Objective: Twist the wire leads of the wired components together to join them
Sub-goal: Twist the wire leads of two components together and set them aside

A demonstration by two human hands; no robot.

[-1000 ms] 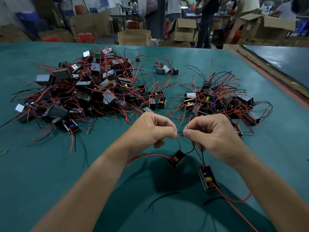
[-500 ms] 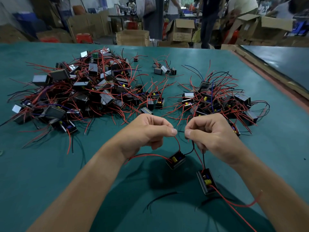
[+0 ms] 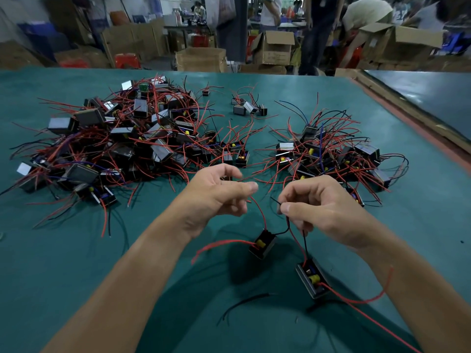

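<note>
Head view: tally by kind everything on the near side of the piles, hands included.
Small black boxy wired components with yellow parts: 2, left component, right component
Loose black wire piece on the green mat: 1
Bare hands: 2, left hand open, right hand pinching a black lead
Total: 5

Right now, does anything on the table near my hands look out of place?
A loose black wire lies alone on the green table, below the two wired components, attached to nothing visible. Otherwise nothing stands out.

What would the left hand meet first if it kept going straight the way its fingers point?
Probably the right hand, pinching the black lead. The left hand is open; depth is unclear.
</note>
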